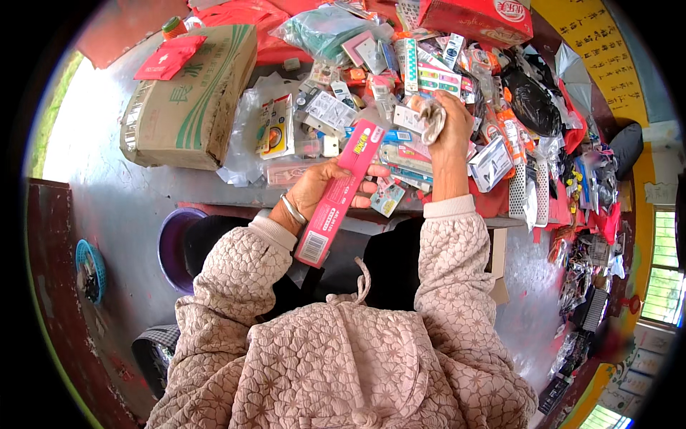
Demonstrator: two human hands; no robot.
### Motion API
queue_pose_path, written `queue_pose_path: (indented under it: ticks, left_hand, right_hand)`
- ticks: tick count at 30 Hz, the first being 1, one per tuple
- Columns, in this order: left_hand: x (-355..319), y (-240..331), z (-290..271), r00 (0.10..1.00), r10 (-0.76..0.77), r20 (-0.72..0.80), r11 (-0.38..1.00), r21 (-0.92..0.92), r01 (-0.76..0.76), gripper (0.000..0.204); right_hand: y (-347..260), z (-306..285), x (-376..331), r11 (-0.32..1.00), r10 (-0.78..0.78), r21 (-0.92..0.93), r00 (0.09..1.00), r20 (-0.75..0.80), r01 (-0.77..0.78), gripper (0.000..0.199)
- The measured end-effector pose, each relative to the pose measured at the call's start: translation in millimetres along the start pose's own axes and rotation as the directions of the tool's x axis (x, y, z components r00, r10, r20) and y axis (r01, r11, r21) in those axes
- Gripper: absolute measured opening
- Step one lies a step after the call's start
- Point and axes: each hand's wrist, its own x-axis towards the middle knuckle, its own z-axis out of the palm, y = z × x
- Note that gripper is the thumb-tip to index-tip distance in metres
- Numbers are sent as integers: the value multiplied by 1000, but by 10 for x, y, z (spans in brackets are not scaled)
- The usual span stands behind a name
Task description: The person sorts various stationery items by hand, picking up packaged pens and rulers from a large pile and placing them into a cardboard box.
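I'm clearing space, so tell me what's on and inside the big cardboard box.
A flat red item lies on top of the cardboard box. A small container shows at the box's far edge, perhaps behind it. The contents are covered and cannot be seen.

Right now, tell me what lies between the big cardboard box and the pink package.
The head view shows crumpled clear plastic, a yellow-and-white pack and other small packages between the big cardboard box and the pink package in the left hand.
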Motion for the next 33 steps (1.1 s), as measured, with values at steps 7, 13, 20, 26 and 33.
queue_pose_path:
  ticks: [7,13,20,26,33]
  left_hand:
    - [29,-23,-6,996,-88,-12,988,124,89,50]
    - [-57,22,48,987,-129,97,985,124,117,51]
    - [36,50,62,997,49,56,991,-131,-41,56]
    - [12,57,59,995,31,95,992,-127,-19,55]
    - [41,47,38,995,5,97,1000,-15,-4,63]
  right_hand:
    - [190,290,-576,277,-306,-556,620,722,784,4]
    - [133,3,-73,118,-375,-888,848,375,444,13]
    - [-7,48,-177,799,-276,-525,954,114,294,23]
    - [-154,194,-326,969,-141,-163,959,247,184,16]
    - [-167,334,-566,885,-156,-334,883,444,324,37]
